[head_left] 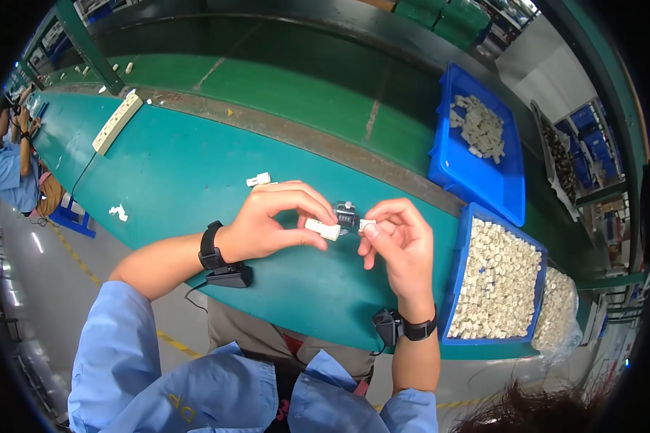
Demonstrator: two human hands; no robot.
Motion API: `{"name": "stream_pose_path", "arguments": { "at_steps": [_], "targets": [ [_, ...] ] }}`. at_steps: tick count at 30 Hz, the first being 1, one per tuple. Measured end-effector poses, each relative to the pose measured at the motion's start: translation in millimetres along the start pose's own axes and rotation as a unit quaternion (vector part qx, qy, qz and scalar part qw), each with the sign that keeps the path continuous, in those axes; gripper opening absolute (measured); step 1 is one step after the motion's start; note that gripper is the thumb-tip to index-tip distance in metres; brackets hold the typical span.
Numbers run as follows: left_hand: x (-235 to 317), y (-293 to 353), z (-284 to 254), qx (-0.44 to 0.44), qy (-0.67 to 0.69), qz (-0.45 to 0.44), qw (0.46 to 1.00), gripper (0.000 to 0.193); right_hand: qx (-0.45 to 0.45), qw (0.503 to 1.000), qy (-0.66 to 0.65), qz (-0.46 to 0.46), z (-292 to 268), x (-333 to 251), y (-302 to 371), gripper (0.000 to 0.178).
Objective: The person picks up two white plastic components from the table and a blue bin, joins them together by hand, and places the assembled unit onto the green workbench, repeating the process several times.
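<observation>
Between the thumb and fingers of my left hand (271,220) is a white cylindrical plastic part (323,229), lying sideways with one end toward the right. My right hand (399,238) pinches a small white plastic cap-like piece (367,224), partly covered by the thumb. The two pieces are a short gap apart, above the green tabletop. Just behind that gap sits a small black device (346,211), which looks like a tally counter. Another white plastic part (258,179) lies on the table beyond my left hand.
To my right, a blue bin (451,317) brims with small white pieces, beside a clear bag (556,310) of similar ones. Behind it, another blue bin (477,184) holds greyish-white parts. A power strip (118,124) lies far left, near a white scrap (118,212). A co-worker (11,169) sits beyond.
</observation>
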State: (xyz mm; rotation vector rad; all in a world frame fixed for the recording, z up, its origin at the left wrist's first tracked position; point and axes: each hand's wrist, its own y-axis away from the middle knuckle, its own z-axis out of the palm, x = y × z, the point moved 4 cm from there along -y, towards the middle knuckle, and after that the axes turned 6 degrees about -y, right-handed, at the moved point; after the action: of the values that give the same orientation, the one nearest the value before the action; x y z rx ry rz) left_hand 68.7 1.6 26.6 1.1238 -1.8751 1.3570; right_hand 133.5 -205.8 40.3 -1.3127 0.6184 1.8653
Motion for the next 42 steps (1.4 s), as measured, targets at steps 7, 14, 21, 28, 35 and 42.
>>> {"name": "stream_pose_path", "arguments": {
  "at_steps": [7, 14, 21, 28, 35, 42],
  "targets": [
    [-1, 2, 4, 0.004, 0.037, 0.021, 0.999, 0.024, -0.007, 1.000, 0.025, -0.002, 4, 8, 6, 0.013],
    [-6, 8, 6, 0.026, 0.156, -0.080, 0.984, 0.024, -0.009, 0.999, 0.025, -0.032, 19, 19, 10, 0.014],
    [-10, 7, 4, 0.062, 0.187, -0.066, 0.978, 0.029, 0.004, 1.000, 0.017, -0.024, 21, 20, 7, 0.020],
    [-9, 9, 3, 0.063, 0.146, -0.021, 0.987, 0.033, 0.013, 0.997, 0.072, -0.040, 20, 17, 10, 0.022],
    [-9, 11, 4, 0.070, 0.161, -0.007, 0.984, 0.042, 0.022, 0.994, 0.094, -0.051, 20, 16, 12, 0.019],
    [-8, 11, 4, 0.063, 0.169, -0.027, 0.983, 0.044, 0.018, 0.988, 0.130, -0.081, 20, 15, 14, 0.017]
  ]
}}
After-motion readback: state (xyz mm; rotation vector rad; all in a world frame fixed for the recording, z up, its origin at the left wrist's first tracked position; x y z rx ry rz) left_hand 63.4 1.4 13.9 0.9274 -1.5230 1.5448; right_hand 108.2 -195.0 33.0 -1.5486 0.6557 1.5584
